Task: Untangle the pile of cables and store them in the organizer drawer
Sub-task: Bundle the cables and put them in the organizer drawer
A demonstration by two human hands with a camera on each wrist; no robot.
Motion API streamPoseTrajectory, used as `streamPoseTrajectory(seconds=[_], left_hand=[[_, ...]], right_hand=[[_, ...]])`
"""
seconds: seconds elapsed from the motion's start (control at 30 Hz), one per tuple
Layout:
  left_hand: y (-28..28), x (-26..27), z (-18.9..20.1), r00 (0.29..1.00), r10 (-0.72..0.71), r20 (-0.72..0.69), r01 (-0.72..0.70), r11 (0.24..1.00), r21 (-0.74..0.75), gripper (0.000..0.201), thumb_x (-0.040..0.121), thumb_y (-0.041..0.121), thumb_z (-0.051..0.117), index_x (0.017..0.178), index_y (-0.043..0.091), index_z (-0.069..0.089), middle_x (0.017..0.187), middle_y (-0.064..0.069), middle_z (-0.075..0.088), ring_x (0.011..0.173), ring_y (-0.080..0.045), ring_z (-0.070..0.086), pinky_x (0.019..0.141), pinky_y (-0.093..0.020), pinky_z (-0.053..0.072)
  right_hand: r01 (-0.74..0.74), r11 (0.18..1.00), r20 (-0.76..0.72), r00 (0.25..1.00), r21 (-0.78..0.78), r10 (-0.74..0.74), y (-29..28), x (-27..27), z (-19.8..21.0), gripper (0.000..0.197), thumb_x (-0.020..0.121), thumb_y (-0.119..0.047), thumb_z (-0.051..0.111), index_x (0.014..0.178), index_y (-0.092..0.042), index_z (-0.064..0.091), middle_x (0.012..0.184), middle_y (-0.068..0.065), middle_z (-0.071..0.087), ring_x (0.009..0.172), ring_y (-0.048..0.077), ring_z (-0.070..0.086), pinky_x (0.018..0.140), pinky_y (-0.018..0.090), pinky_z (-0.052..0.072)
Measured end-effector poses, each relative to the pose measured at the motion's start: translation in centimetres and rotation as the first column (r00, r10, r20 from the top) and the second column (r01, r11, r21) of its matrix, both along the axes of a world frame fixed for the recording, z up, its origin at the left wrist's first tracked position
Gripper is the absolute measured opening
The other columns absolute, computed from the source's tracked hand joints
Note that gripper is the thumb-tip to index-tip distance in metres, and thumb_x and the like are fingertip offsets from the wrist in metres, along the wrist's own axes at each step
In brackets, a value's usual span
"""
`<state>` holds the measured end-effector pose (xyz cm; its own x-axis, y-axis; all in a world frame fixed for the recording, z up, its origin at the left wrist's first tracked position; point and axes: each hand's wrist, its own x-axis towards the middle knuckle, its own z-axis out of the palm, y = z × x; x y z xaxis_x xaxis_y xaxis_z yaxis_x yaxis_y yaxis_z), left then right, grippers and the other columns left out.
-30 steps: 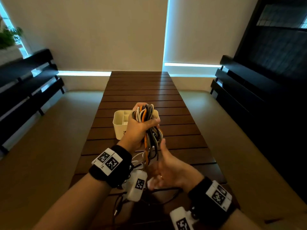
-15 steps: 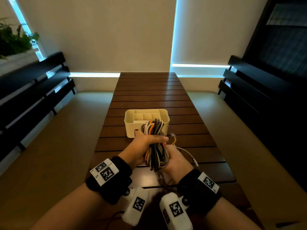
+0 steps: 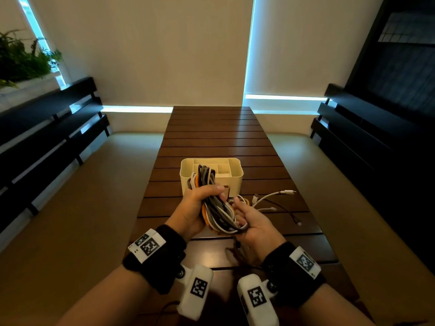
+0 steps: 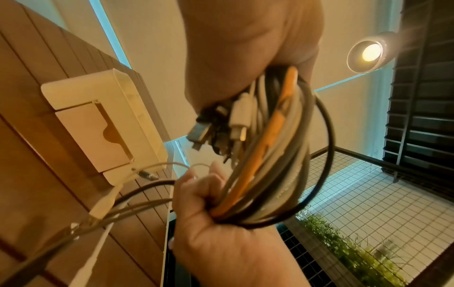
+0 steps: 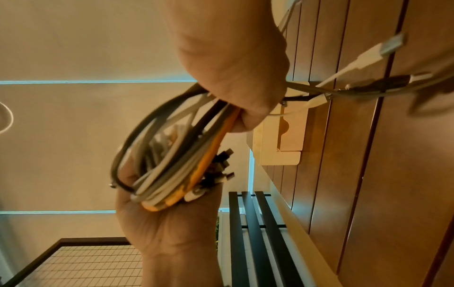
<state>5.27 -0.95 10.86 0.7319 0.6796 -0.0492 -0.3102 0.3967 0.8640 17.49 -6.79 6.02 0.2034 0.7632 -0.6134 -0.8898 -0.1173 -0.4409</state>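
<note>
Left hand [image 3: 199,203] gripping cable bundle [image 3: 217,208] top, right hand [image 3: 255,223] curled round bottom, organizer [image 3: 233,178] just beyond

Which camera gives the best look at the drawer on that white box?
The left wrist view: the drawer faces it, shut, with its finger notch clear. The right wrist view shows the drawer smaller, partly behind cables. In the head view, the left hand mostly hides it.

Both forearms are showing bare, with no sleeves. The left hand [image 3: 191,208] and right hand [image 3: 255,222] are each wearing a wide black wrist strap [image 3: 164,260] carrying a white plate printed with black square-patterned tags, and a white rounded camera pod [image 3: 196,291] with its own tag.
</note>
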Motion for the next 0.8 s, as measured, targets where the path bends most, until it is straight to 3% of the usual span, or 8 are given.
streamPoseTrajectory(seconds=[0.1,0.17,0.3,0.37,0.47,0.67,0.73,0.8], left_hand=[[-0.4,-0.1,-0.1,0.981,-0.190,0.047,0.192,0.980,-0.048,0.010,0.063,0.015,0.067,0.057,0.011,0.060,0.059,-0.003,0.057,0.057,-0.018,0.056,0.071,-0.036,0.049],[-0.3,-0.2,-0.1,0.961,-0.274,0.029,0.275,0.960,-0.048,0.009,0.066,0.013,0.066,0.060,0.010,0.060,0.058,-0.003,0.057,0.058,-0.018,0.056,0.074,-0.037,0.048],[-0.8,0.1,-0.2,0.938,-0.296,-0.181,0.297,0.955,-0.021,0.010,0.065,0.006,0.066,0.069,0.001,0.059,0.058,-0.006,0.059,0.054,-0.016,0.058,0.061,-0.028,0.052],[-0.9,0.1,-0.2,0.933,-0.269,-0.241,0.277,0.961,-0.003,0.014,0.065,0.003,0.064,0.078,0.000,0.059,0.059,-0.008,0.060,0.055,-0.018,0.060,0.060,-0.029,0.054],[-1.0,0.1,-0.4,0.940,-0.209,-0.268,0.225,0.974,0.029,0.022,0.061,0.000,0.066,0.083,0.001,0.064,0.065,-0.013,0.062,0.063,-0.025,0.062,0.069,-0.037,0.055],[-1.1,-0.5,-0.6,0.975,-0.197,-0.103,0.186,0.976,-0.110,0.020,0.068,-0.001,0.062,0.077,0.010,0.075,0.072,-0.009,0.070,0.064,-0.017,0.068,0.063,-0.031,0.058],[-0.7,-0.8,-0.2,0.987,-0.154,-0.035,0.146,0.973,-0.180,0.021,0.071,0.001,0.060,0.061,0.014,0.073,0.060,-0.003,0.066,0.055,-0.011,0.063,0.062,-0.027,0.052],[0.0,-1.0,0.1,0.999,-0.054,0.002,0.053,0.975,-0.214,0.015,0.069,0.006,0.060,0.055,0.013,0.062,0.053,-0.002,0.056,0.047,-0.013,0.054,0.057,-0.028,0.048]], right_hand=[[-0.061,0.998,0.063,0.996,-0.001,0.061,1.4,-0.4,-1.3,0.044,0.038,-0.014,0.093,0.076,-0.005,0.073,0.073,0.006,0.052,0.061,0.018,0.043,0.072,0.027,0.041],[-0.063,0.998,0.046,0.997,-0.008,0.063,1.5,-0.4,-1.0,0.052,0.037,-0.009,0.092,0.085,-0.003,0.073,0.082,0.008,0.056,0.072,0.016,0.047,0.091,0.026,0.041],[-0.162,0.987,0.087,0.983,-0.020,0.164,1.1,-0.7,1.1,0.024,0.044,-0.002,0.079,0.065,0.002,0.069,0.071,0.008,0.055,0.069,0.014,0.048,0.073,0.023,0.040],[-0.203,0.976,0.134,0.968,-0.078,0.212,1.0,-0.9,1.7,0.014,0.064,-0.007,0.072,0.074,0.002,0.071,0.078,0.016,0.065,0.076,0.026,0.060,0.075,0.033,0.049],[-0.189,0.977,0.197,0.958,-0.103,0.206,1.2,-0.5,1.7,0.027,0.091,-0.020,0.050,0.090,-0.002,0.069,0.087,0.018,0.068,0.073,0.032,0.068,0.062,0.041,0.059],[-0.206,0.979,0.262,0.945,0.005,0.198,0.3,1.1,2.3,0.014,0.077,-0.018,0.066,0.077,-0.005,0.071,0.066,0.009,0.065,0.064,0.018,0.058,0.068,0.034,0.052],[-0.146,0.989,0.302,0.942,-0.015,0.143,-0.3,1.7,2.1,0.019,0.081,-0.018,0.065,0.065,-0.008,0.064,0.052,0.003,0.059,0.054,0.013,0.055,0.071,0.033,0.051],[-0.182,0.981,0.406,0.893,-0.074,0.196,-1.5,2.1,2.0,0.020,0.081,-0.025,0.066,0.072,-0.008,0.061,0.058,0.004,0.062,0.060,0.018,0.060,0.079,0.037,0.050]])
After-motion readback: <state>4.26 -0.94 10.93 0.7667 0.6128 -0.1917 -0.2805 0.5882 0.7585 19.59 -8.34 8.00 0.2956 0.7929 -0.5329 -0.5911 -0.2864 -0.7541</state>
